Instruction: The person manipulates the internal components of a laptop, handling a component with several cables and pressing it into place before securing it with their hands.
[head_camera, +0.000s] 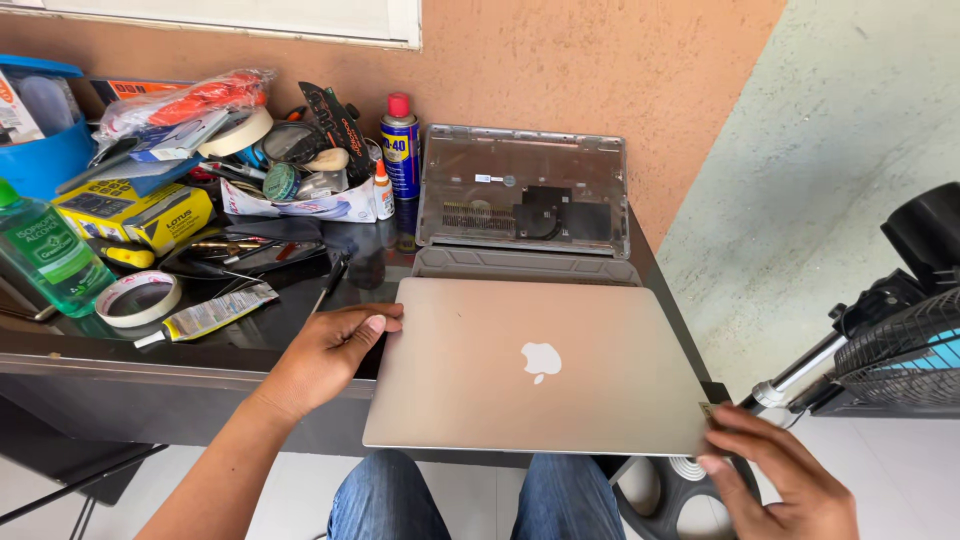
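Laptop (540, 365), silver and closed, lies on the dark counter (200, 350), its near edge overhanging. Left hand (335, 350) grips its edge at nine o'clock, thumb on top; right hand (785, 480) pinches the corner at four o'clock.

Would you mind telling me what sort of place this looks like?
Probably a small electronics repair bench: a closed silver laptop lies on the dark table, with a removed laptop bottom cover and a spray can among cluttered tools.
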